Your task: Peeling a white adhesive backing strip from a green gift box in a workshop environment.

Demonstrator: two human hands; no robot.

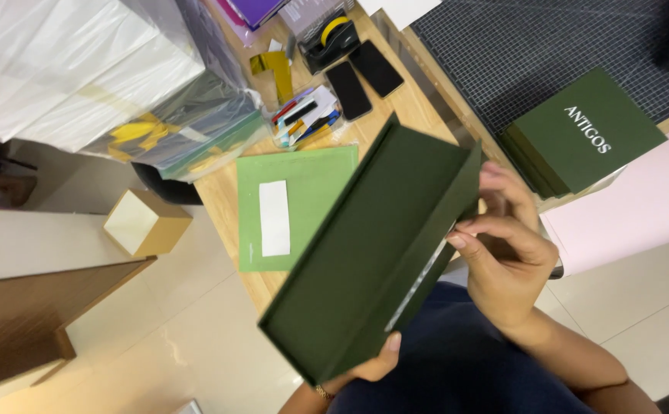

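- Dark green box: tilted, held above the counter edge.
- Left hand: grasps the box's lower end from beneath.
- Right hand: pinches the box's right edge.
- Light green sheet with white strip: left of the box.
- Two phones: beyond the box.
- Stacked green boxes: right of the box.

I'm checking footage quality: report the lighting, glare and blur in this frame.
Head view: even indoor light with soft shadows; bright glare blows out the clear plastic wrap at top left; the dark green box is fairly sharp, while the right hand at its edge looks slightly soft; the left hand is mostly hidden under the box.
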